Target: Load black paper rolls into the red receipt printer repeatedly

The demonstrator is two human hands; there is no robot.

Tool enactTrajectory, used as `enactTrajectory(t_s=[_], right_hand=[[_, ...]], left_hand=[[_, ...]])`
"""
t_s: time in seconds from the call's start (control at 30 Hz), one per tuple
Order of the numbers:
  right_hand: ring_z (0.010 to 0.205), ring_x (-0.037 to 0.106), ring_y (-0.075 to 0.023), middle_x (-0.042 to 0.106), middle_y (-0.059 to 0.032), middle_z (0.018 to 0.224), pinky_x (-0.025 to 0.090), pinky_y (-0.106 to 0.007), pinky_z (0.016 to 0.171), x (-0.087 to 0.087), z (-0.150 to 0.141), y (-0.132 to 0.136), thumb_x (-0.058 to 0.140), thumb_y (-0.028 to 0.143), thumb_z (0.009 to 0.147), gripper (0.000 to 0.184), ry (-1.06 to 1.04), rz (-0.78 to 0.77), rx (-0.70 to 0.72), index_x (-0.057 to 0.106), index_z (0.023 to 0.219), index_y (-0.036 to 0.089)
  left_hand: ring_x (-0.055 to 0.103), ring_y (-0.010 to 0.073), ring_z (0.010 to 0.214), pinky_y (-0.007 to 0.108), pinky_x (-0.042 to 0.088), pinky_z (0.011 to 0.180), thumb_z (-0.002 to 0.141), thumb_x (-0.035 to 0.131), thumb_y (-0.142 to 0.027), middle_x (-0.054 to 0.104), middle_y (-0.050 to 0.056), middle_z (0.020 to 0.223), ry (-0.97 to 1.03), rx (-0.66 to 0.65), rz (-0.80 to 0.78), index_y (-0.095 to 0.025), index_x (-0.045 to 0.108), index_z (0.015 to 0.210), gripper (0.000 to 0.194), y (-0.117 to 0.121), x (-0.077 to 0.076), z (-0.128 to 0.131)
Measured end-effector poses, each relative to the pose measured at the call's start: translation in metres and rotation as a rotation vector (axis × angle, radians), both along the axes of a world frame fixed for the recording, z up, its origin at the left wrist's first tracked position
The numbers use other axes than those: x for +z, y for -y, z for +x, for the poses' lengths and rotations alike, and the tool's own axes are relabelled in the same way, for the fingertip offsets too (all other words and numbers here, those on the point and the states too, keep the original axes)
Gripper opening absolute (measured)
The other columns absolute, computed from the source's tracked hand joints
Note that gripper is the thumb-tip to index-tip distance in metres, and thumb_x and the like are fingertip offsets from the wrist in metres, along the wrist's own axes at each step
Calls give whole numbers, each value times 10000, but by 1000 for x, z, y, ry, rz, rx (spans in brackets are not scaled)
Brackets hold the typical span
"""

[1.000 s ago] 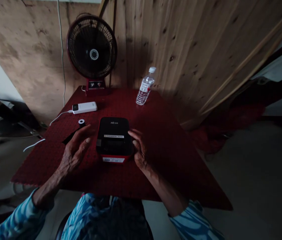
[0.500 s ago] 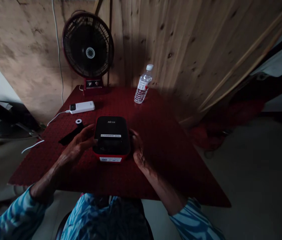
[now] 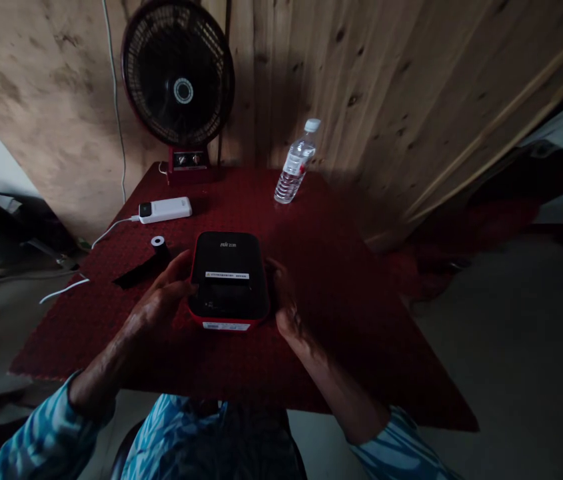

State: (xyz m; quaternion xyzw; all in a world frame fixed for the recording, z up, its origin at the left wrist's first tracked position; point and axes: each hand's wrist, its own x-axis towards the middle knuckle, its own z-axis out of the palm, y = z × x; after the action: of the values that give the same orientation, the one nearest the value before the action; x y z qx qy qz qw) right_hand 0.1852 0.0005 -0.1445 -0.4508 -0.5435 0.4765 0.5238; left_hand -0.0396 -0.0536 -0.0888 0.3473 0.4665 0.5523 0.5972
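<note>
A small thermal label printer [image 3: 230, 293], black on top and red round its base, rests on the dark red table. A white sticker crosses its lid above the slot. My left hand [image 3: 168, 287] is at the printer's left side, fingers curved with the thumb against its edge. Along the right side, my right hand [image 3: 285, 300] curls around the casing, its fingertips hard to see in the shadow. The two hands hold the printer between them. Left of it stands a small roll [image 3: 158, 241] with a white end, a black strip [image 3: 136, 272] trailing from it.
A white power bank [image 3: 165, 210] with a cable lies at the back left. Behind it a dark red fan [image 3: 184, 91] stands against the wooden wall. A clear water bottle [image 3: 296, 167] stands at the back of the table [image 3: 351, 320].
The view has shifted slightly, bringing the table a little closer. Both hands stay at the printer's sides, and the printer shows no clear movement on the table.
</note>
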Motion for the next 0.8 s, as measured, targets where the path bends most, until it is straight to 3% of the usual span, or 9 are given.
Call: enactTrajectory(t_s=[0.33, 0.53, 0.67, 0.8], right_hand=[[1214, 636, -312, 717, -108, 1250, 473, -513, 1076, -7, -1, -2, 414, 813, 865, 737, 16, 13, -18, 622, 1272, 234], [1316, 575, -296, 681, -82, 1343, 398, -517, 1160, -8, 0, -3, 383, 806, 883, 704, 68, 26, -28, 633, 1270, 274], [1356, 549, -280, 650, -60, 1399, 369, -518, 1192, -9, 2, -1, 396, 784, 899, 670, 101, 40, -24, 622, 1298, 295], [1335, 566, -276, 658, -65, 1385, 393, -522, 1180, -8, 4, 2, 399, 736, 934, 618, 93, 33, -4, 626, 1300, 292]], left_hand=[[461, 369, 1420, 462, 380, 1164, 631, 725, -176, 621, 70, 1447, -2, 32, 25, -246, 605, 1396, 777, 0, -6, -4], [479, 356, 1414, 441, 411, 1146, 700, 696, -187, 613, 83, 1459, -13, 3, 102, -244, 587, 1425, 735, 1, -9, -2], [480, 366, 1412, 446, 414, 1146, 738, 764, -302, 617, 97, 1454, -216, 56, 68, -239, 629, 1375, 654, 15, 8, -2], [568, 352, 1323, 453, 442, 1127, 745, 805, -457, 715, 65, 1316, -482, 285, 184, -253, 707, 1240, 545, 30, 36, -32]])
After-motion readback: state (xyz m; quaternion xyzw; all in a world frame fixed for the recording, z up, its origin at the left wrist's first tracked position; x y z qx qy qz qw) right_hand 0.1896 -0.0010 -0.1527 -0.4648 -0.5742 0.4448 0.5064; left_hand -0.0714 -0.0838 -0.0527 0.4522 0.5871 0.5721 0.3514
